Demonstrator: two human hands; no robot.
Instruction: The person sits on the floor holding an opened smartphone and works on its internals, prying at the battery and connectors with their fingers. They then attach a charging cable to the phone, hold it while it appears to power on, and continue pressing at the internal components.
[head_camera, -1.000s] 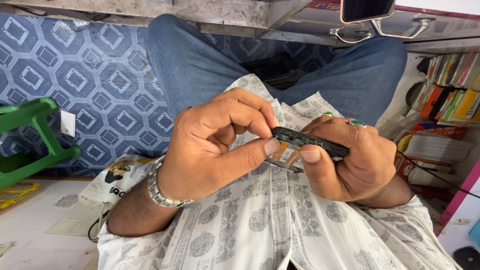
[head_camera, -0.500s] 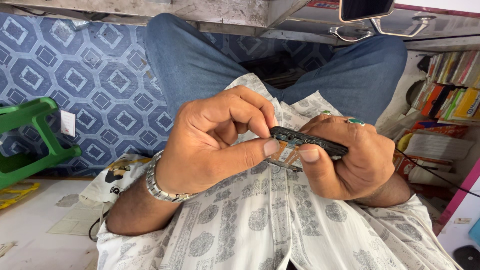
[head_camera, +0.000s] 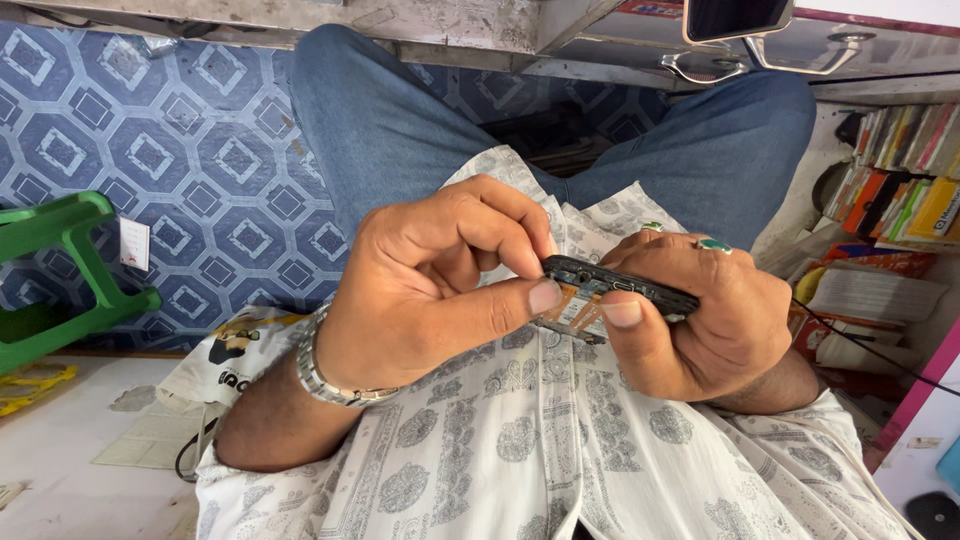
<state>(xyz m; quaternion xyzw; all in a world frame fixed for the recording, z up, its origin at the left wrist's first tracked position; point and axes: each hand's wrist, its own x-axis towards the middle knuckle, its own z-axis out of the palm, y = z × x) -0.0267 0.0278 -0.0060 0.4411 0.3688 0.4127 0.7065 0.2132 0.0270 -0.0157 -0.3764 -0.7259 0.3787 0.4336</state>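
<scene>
A: What have the hands got hold of?
B: A black phone frame (head_camera: 620, 285), seen edge-on, with an orange flex strip (head_camera: 578, 308) and a small board hanging under it. It sits in the air above the person's lap, over the patterned white shirt (head_camera: 540, 450), not resting on anything.
A: Which hand carries it?
B: The right hand (head_camera: 700, 320) is wrapped around its right end, thumb pressed up beneath the edge, a green-stone ring (head_camera: 714, 245) on one finger.
A: And the left?
B: The left hand (head_camera: 430, 290) is pinched closed at the frame's left end, thumb tip touching the orange strip, fingers curled over the top edge. A steel bracelet (head_camera: 330, 375) circles that wrist.
A: Around them?
B: Blue jeans (head_camera: 400, 130) on both knees, blue tiled floor (head_camera: 170, 170) behind, a green plastic stool (head_camera: 60, 270) at the left, stacked books (head_camera: 900, 180) at the right
</scene>
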